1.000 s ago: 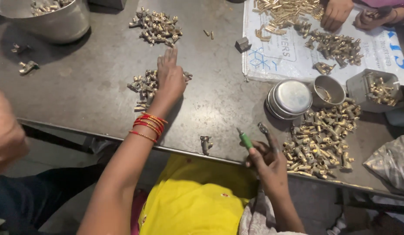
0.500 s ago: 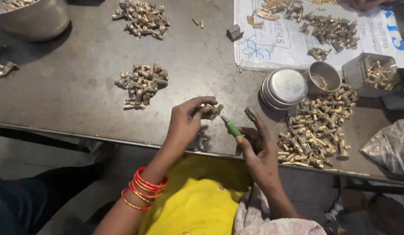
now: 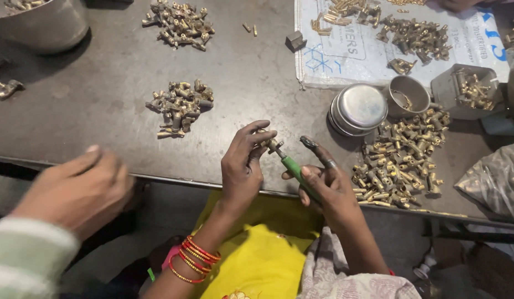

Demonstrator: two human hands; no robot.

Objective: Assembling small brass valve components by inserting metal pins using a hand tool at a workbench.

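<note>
Head view: left hand pinches a small brass fitting steady above the table edge while right hand, closed around a green-handled screwdriver, sets its tip to that fitting.

Our left hand pinches a small brass fitting while our right hand grips a green-handled screwdriver against it. Brass fitting piles lie near on the dark table.
</note>
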